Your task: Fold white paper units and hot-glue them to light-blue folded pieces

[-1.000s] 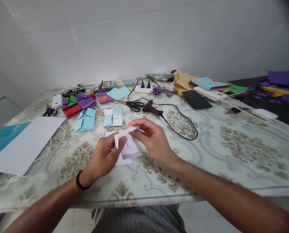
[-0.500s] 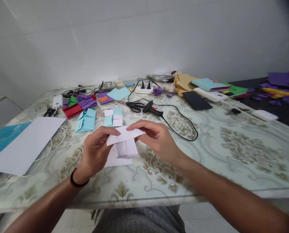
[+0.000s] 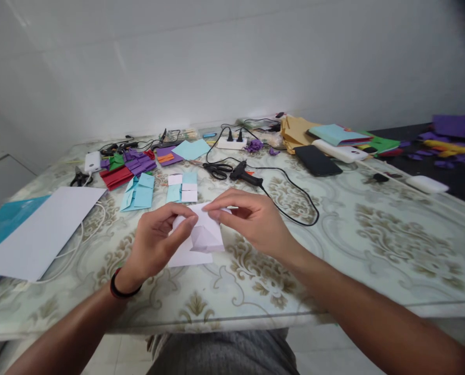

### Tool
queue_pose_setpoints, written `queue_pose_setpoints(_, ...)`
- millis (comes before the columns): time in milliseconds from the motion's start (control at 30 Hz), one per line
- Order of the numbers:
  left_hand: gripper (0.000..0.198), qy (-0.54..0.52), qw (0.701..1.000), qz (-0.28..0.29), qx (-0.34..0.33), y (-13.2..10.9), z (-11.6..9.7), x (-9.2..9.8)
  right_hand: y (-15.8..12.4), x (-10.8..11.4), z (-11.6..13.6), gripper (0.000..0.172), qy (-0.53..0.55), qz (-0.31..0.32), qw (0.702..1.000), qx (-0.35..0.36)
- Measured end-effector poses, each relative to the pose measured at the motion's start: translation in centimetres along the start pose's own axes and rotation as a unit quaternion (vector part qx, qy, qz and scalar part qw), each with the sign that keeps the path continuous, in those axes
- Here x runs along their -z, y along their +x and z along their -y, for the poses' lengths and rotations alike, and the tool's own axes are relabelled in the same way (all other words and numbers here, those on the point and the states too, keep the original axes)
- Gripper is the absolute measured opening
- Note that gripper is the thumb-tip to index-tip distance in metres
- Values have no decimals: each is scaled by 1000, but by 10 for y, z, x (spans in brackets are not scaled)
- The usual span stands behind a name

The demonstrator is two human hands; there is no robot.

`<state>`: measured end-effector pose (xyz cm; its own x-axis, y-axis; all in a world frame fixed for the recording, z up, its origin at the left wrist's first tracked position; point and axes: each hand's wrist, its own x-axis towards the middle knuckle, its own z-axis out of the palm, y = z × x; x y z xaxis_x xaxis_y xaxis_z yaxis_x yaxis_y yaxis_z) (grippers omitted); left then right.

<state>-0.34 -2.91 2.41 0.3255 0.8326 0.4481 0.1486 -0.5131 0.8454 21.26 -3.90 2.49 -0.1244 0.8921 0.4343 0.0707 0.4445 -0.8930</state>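
The left hand [image 3: 154, 237] pinches the near-left part of a small, creased white paper piece [image 3: 208, 238] between thumb and index finger, the other fingers curled beneath. The right hand [image 3: 253, 220] grips the far-right part of the same paper, thumb and index fingertip pressed close together. The fingertips of both hands nearly meet over the paper, which sits at the front middle of the patterned pale tablecloth [image 3: 318, 271], above a flat white paper sheet [image 3: 189, 258]. Both forearms slant inward from the lower corners, the wrists low over the table; a dark, thin wristband [image 3: 117, 292] circles the left wrist.
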Motion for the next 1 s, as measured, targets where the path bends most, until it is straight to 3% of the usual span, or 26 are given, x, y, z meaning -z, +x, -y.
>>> queue_pose_setpoints(167,18,-25,998,-27,45,4,4,-5,-1,0,-6,27,-9,-22,999,-40)
queue_pose_setpoints(333,33,-78,985,-1,152,7,3,-4,0,-1,-9,25,-27,-25,998,-54)
queue_pose_setpoints(700,25,-20,988,-22,151,11,2,1,3,1,-7,23,1,-7,996,-94)
queue_pose_setpoints(1000,18,-80,986,-40,140,7,9,2,1,-1,-8,22,22,-14,996,-89)
